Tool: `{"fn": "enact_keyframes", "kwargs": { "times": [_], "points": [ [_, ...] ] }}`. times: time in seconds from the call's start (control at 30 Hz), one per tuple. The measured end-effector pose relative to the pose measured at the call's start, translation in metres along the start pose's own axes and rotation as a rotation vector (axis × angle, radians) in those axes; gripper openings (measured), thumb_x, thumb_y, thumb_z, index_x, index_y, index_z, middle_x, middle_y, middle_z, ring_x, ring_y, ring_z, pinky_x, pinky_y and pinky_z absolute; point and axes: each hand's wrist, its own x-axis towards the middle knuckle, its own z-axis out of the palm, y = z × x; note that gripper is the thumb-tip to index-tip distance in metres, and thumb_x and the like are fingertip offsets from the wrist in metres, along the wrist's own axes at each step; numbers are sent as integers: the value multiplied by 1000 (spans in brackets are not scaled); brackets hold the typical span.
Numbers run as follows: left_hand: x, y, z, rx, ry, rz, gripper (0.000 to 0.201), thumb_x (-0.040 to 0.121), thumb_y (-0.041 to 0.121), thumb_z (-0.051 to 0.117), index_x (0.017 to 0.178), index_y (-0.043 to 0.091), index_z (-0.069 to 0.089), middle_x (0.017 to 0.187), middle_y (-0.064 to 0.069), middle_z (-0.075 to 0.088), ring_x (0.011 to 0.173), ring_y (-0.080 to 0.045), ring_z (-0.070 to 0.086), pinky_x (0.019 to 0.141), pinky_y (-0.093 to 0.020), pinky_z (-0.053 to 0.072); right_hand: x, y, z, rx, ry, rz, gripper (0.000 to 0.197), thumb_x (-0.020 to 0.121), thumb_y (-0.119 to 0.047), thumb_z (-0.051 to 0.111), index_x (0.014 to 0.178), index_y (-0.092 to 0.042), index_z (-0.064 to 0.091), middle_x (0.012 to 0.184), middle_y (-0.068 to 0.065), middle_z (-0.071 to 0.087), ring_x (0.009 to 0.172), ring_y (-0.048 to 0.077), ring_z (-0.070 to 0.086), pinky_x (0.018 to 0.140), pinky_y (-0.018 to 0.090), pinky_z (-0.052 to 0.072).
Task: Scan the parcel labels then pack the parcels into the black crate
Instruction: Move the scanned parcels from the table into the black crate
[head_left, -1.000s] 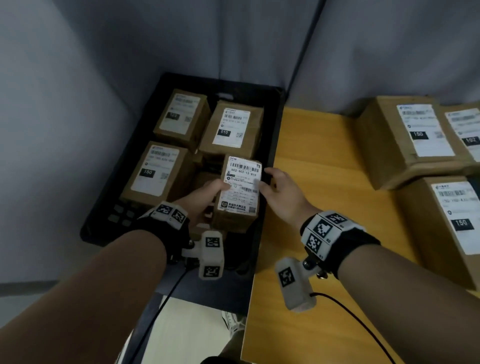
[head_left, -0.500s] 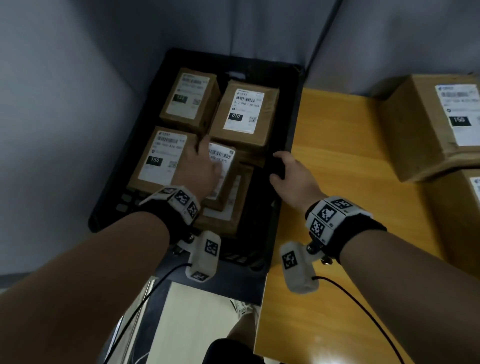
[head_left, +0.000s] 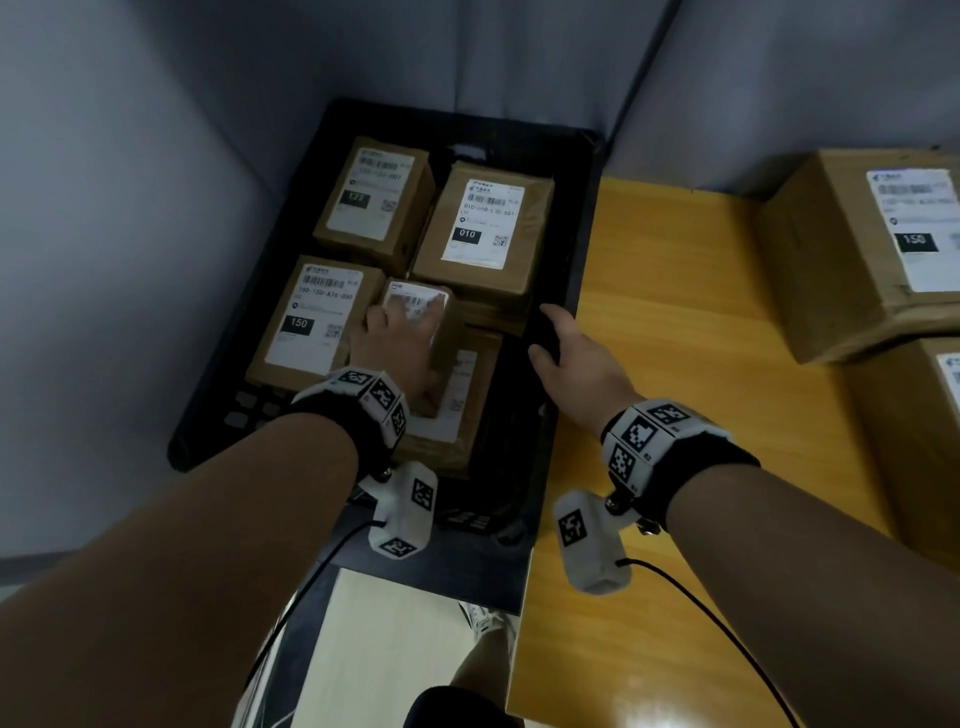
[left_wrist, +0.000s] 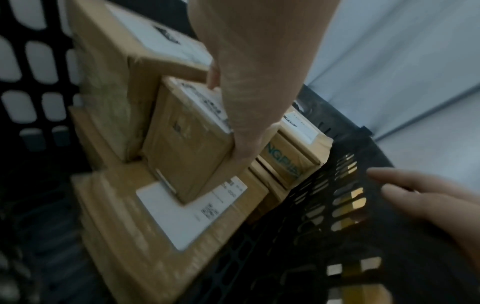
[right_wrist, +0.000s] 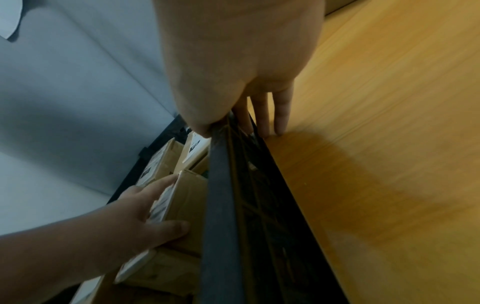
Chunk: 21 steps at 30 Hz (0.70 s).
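Observation:
The black crate (head_left: 587, 218) (left_wrist: 324, 226) (right_wrist: 218, 205) stands left of the table and holds several brown labelled parcels. A small parcel (head_left: 415, 301) (left_wrist: 187, 144) (right_wrist: 187, 197) rests inside it on a flat parcel (head_left: 457, 410), wedged beside the parcel marked 150 (head_left: 311, 317). My left hand (head_left: 395, 343) (left_wrist: 228, 115) (right_wrist: 145, 209) grips the small parcel from above, thumb on one side and fingers over the label. My right hand (head_left: 566, 353) (right_wrist: 236, 127) (left_wrist: 415, 193) holds the crate's right rim, thumb inside and fingers outside against the table.
Parcels marked 122 (head_left: 374, 197) and 010 (head_left: 483, 228) fill the crate's far end. The wooden table (head_left: 675, 364) carries two large parcels (head_left: 857, 249) (head_left: 914, 426) at its right. Grey walls close in behind and to the left.
A second ago both hands held the small parcel above the crate. My left hand lowered it onto the flat parcel, and my right hand let go and moved to the crate's rim.

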Motion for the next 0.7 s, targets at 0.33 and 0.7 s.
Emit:
{"fn": "enact_keyframes", "kwargs": {
  "times": [0.33,0.7],
  "points": [
    [-27,17,-43,-180,54,37,70,92,46,51,149,18,22,149,-18,25,133,-37,29,104,-47,34,-32,7,-31,33,9,24,57,101,-38,39,152,-26,17,144,18,43,120,34,53,87,34,45],
    [-93,144,-144,-479,177,245,54,97,36,49,145,14,34,146,-17,35,136,-36,29,109,-44,27,-125,72,-156,-81,300,21,29,95,-19,52,123,-14,58,118,5,64,105,22,60,84,31,50]
  ]
}}
